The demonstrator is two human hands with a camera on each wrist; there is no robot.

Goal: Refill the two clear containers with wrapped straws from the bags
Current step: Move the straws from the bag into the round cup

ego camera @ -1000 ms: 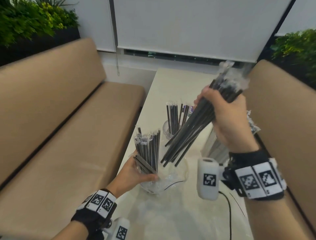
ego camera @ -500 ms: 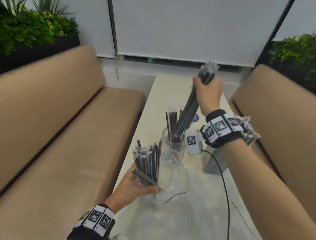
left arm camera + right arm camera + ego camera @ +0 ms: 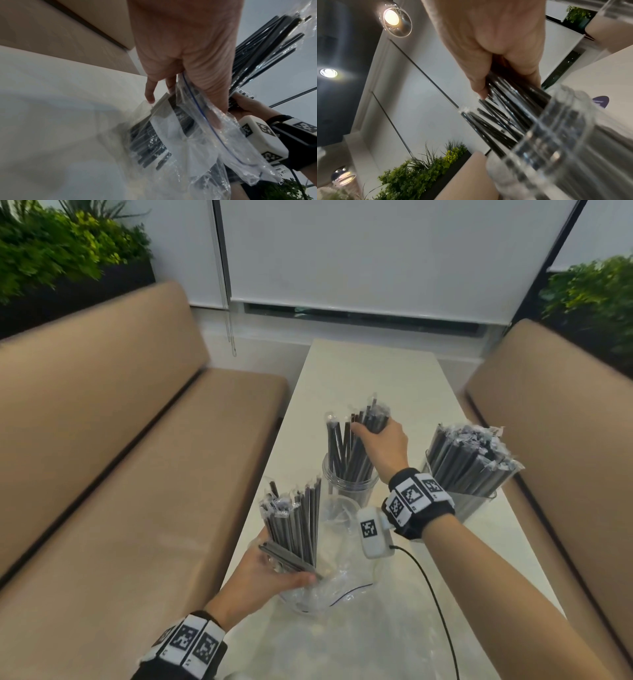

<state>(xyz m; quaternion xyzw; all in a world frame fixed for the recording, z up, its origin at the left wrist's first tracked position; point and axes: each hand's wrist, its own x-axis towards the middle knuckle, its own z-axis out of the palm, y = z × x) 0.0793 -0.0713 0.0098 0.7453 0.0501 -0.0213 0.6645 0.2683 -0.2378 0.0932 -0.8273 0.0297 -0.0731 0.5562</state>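
The right hand gripped a straw bundle standing in the round clear container. Nearer than that container, the left hand gripped the bag of straws.

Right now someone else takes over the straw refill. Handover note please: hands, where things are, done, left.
Right hand: grips a bundle of wrapped straws whose lower ends stand in the round clear container mid-table; grip not yet released.
Left hand: holds the open clear bag near the table's left edge, with a bunch of straws standing up out of it.
Second clear container, on the right, looks packed full of straws.
Done: right container looks filled; round one partly filled.
Left: let go of the bundle, move the bag's remaining straws into the round container.
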